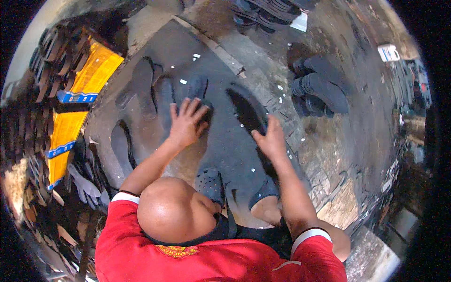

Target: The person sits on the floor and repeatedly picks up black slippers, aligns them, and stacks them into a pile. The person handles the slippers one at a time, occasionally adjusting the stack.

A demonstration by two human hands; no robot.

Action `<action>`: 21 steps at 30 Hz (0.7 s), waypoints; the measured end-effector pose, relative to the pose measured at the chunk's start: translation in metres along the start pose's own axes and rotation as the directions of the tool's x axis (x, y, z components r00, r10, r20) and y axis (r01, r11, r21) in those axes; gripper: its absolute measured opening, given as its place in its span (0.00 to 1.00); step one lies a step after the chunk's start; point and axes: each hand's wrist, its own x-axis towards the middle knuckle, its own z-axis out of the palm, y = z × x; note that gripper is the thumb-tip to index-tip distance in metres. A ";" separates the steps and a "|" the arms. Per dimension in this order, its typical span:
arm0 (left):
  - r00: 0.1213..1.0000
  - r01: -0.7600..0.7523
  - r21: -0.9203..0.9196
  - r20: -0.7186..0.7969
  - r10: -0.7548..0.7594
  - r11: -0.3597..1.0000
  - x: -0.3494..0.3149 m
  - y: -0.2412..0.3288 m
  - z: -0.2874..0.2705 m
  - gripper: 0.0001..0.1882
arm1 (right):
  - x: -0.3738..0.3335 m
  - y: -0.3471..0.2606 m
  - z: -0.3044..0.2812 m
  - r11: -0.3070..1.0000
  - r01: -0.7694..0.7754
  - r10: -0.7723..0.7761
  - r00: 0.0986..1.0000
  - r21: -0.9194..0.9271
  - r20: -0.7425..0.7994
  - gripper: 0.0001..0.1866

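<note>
My left hand (187, 123) lies with its fingers spread over the heel end of a dark shoe sole (198, 86) on the grey mat. Right beside it rests another sole (166, 96). In my right hand (272, 139) is a black shoe sole (249, 100), gripped by its edge between thumb and fingers and tilted on its side. More loose soles lie to the left: a pair (143, 80) farther off and a single sole (122, 143) closer to my left arm.
Stacked soles (322, 87) stand at the right, with another pile (268, 11) at the far edge. Dark pieces and yellow sacks (96, 66) crowd the left side. A white jug (388, 53) sits far right. Small white scraps dot the mat (225, 141); my feet in clogs (209, 182) are close by.
</note>
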 end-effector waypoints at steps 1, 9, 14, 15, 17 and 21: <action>0.996 0.036 -0.088 -0.078 -0.043 0.995 0.010 0.001 -0.002 0.43 | -0.008 0.001 0.012 0.993 -0.011 0.018 0.998 -0.121 0.063 0.40; 0.756 -0.491 -0.435 0.216 0.617 0.754 0.103 0.039 -0.073 0.37 | -0.029 0.008 0.049 0.979 0.180 -0.169 0.980 0.101 -0.105 0.37; 0.760 -0.586 -0.255 0.158 0.631 0.769 0.064 0.102 -0.089 0.27 | -0.054 -0.002 0.059 0.910 0.188 -0.127 0.975 0.370 -0.183 0.39; 0.762 -0.590 -0.323 0.079 0.643 0.740 0.070 0.093 -0.091 0.27 | -0.051 -0.002 0.053 0.938 0.231 -0.181 0.962 0.257 -0.205 0.39; 0.818 -0.509 -0.391 0.056 0.572 0.767 0.075 0.060 -0.090 0.31 | -0.046 -0.004 0.049 0.955 0.297 -0.286 0.928 0.013 -0.240 0.40; 0.865 -0.367 -0.347 0.215 0.454 0.863 0.062 0.033 -0.027 0.37 | -0.038 0.002 0.060 0.955 0.241 -0.249 0.968 -0.171 -0.031 0.41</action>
